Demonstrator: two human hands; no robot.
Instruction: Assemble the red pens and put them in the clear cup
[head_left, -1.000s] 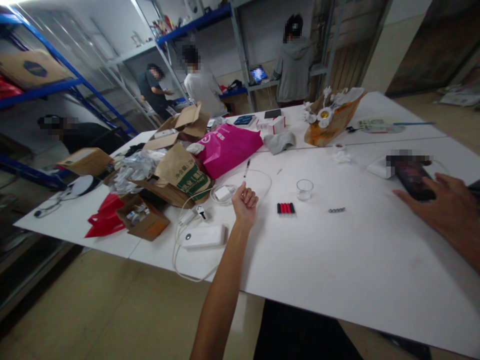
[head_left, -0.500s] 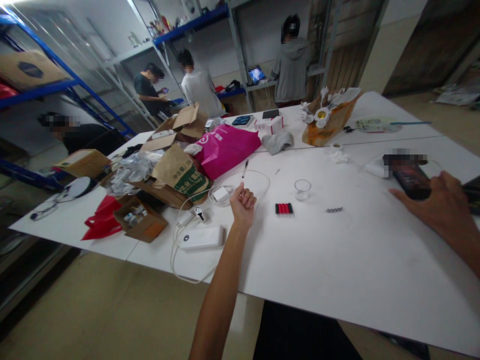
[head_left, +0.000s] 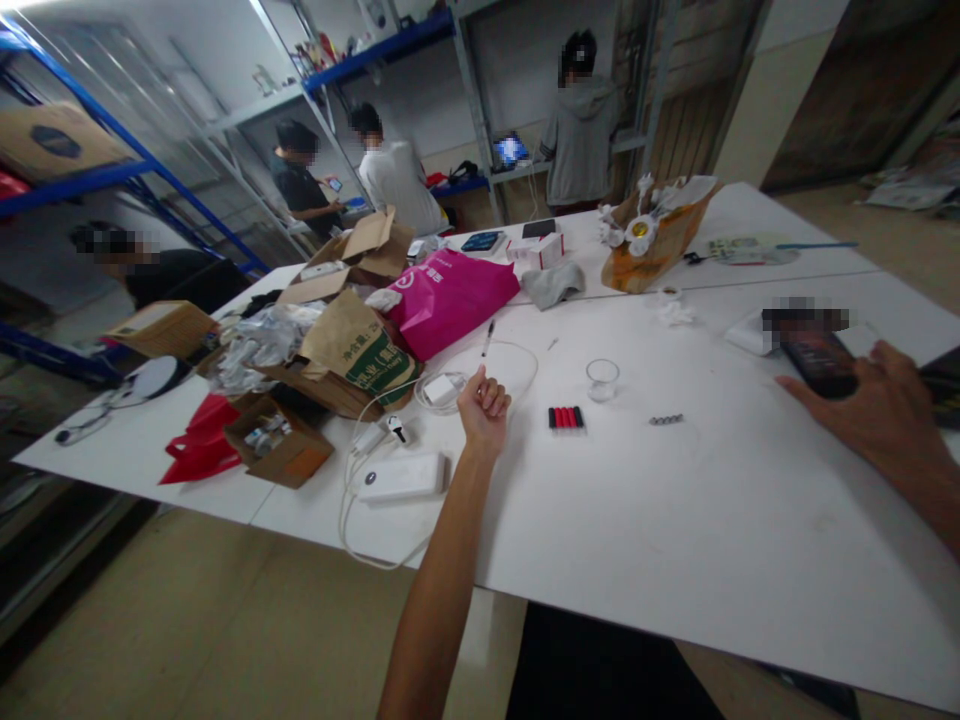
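Note:
My left hand (head_left: 485, 408) rests on the white table (head_left: 675, 520), curled into a loose fist with nothing visible in it. It lies beside a white cable (head_left: 517, 350) and a small white charger (head_left: 441, 388), left of a row of red batteries (head_left: 566, 418). My right hand (head_left: 877, 410) lies at the right edge, fingers spread flat, touching a dark phone (head_left: 819, 362). A small clear cup (head_left: 602, 379) and a short row of metal beads (head_left: 665, 420) sit between the two hands. A white power bank (head_left: 401, 476) lies near my left forearm.
A pink bag (head_left: 450, 295), brown paper bags (head_left: 360, 345), open cardboard boxes (head_left: 277, 445) and a red bag (head_left: 196, 448) crowd the table's left side. A brown bag with white parts (head_left: 652, 235) stands at the back. Three people stand at blue shelving; another person sits left.
The view has drifted slightly; both hands stay where they were. The standing people at the shelves have shifted a little.

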